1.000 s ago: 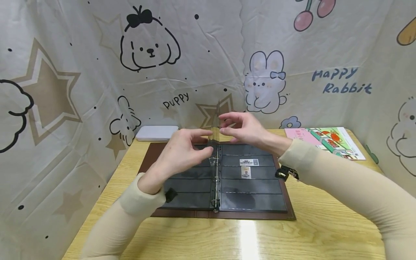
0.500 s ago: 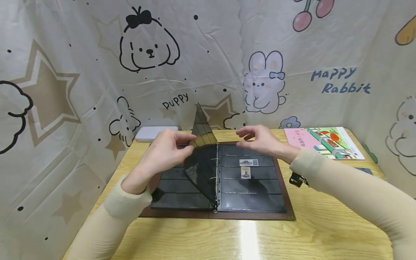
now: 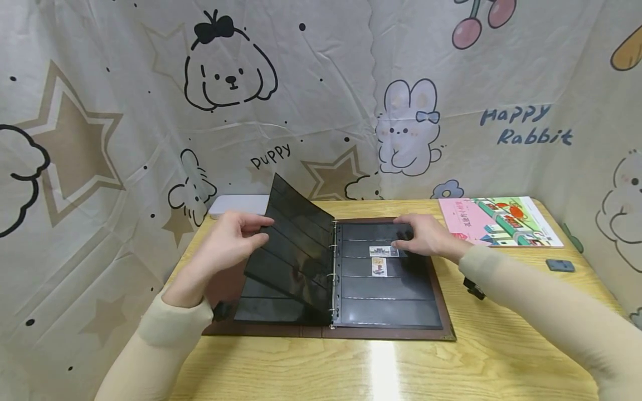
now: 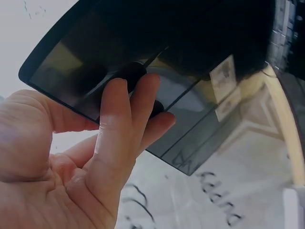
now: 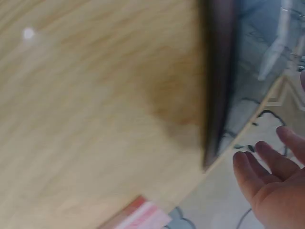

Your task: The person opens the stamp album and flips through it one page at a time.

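Note:
A stamp album with a brown cover (image 3: 391, 333) lies spread on the wooden table, metal rings (image 3: 333, 274) down its middle. By its outer edge, my left hand (image 3: 225, 245) pinches a raised black album page (image 3: 296, 228), which slants over the left side. The left wrist view shows thumb and fingers on either side of that page (image 4: 190, 124). Two stamps, a wide one (image 3: 382, 251) and an upright one (image 3: 379, 267), sit in the pockets of the right page (image 3: 386, 309). Over that page's upper right is my right hand (image 3: 426, 236), fingers loosely bent, holding nothing visible.
A pink and green booklet (image 3: 501, 221) lies at the back right, with a small dark flat object (image 3: 560, 265) in front of it. A white flat case (image 3: 238, 204) stands at the back left. Behind the table hangs a printed curtain (image 3: 321, 83).
The page has swung left and down from nearly upright at the rings, with my left hand following it. My right hand has let go of it and moved right and lower.

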`<state>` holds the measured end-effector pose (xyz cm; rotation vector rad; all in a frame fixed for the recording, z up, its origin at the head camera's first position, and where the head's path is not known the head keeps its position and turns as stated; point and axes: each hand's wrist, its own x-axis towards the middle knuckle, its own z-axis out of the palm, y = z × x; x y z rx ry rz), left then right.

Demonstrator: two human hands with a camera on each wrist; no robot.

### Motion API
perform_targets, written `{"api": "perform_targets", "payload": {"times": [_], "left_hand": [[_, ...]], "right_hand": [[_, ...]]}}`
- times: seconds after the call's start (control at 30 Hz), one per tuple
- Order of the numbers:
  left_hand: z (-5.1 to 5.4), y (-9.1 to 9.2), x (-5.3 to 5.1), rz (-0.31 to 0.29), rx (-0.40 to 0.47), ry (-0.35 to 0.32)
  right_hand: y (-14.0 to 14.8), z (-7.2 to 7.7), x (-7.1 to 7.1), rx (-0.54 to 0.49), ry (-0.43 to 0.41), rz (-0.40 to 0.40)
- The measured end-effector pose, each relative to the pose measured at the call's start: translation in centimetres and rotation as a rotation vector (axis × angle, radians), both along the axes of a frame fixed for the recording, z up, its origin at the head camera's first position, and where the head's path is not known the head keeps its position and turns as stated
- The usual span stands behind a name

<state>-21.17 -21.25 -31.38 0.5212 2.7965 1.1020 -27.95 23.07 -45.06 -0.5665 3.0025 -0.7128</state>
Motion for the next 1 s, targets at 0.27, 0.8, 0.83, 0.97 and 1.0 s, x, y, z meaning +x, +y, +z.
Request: {"api": "perform_targets", "payload": {"times": [0.27, 0.8, 0.83, 0.97, 1.0], "left_hand": [[-3.6, -3.9, -0.4, 0.067, 0.019, -0.063], [-10.9, -7.5, -1.2, 0.182, 0.063, -0.242], [-11.2, -7.5, -1.1, 0.186, 0.065, -0.240], [-12.5, -7.8, -1.1, 0.200, 0.070, -0.234], [-12.8, -7.8, -1.1, 0.206, 0.071, -0.235]], "right_hand": [[1.2, -1.9, -0.3, 0.086, -0.054, 0.012], [1.6, -2.6, -0.9, 0.114, -0.108, -0.036], [1.6, -2.6, -0.9, 0.117, -0.111, -0.039], [1.6, -2.7, -1.1, 0.124, -0.115, -0.046], [1.6, -2.7, -1.1, 0.127, -0.113, -0.045]]}}
